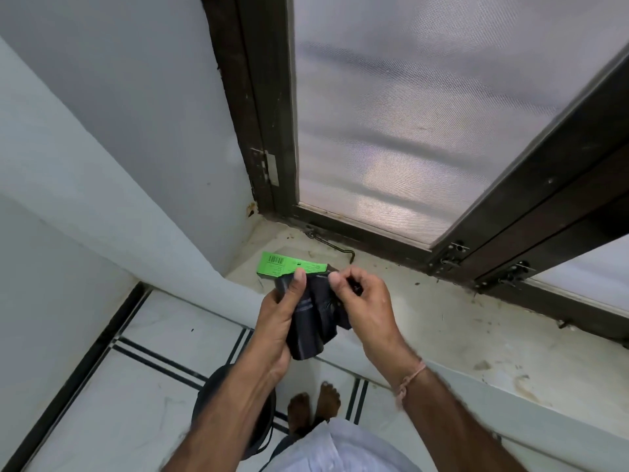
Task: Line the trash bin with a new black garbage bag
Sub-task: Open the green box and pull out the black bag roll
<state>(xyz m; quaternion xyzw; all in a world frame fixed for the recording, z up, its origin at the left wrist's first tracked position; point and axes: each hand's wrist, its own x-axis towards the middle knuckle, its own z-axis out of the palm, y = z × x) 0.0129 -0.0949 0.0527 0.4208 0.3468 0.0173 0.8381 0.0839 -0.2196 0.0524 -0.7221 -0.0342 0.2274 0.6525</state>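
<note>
A folded black garbage bag [315,315] is held between both hands above the edge of a window sill. My left hand [279,321] grips its left side with the thumb pressed on top. My right hand [367,301] pinches the bag's upper right corner. Behind the hands, a green bag box [289,265] lies on the sill. The dark round trash bin [218,403] stands on the floor below, mostly hidden by my left forearm.
The stone window sill [442,321] runs to the right, with a dark wooden frame [531,240] and mesh screen [425,114] behind. A metal hook latch [330,245] lies on the sill. White walls close in on the left. Bare feet [315,408] stand on the tiled floor.
</note>
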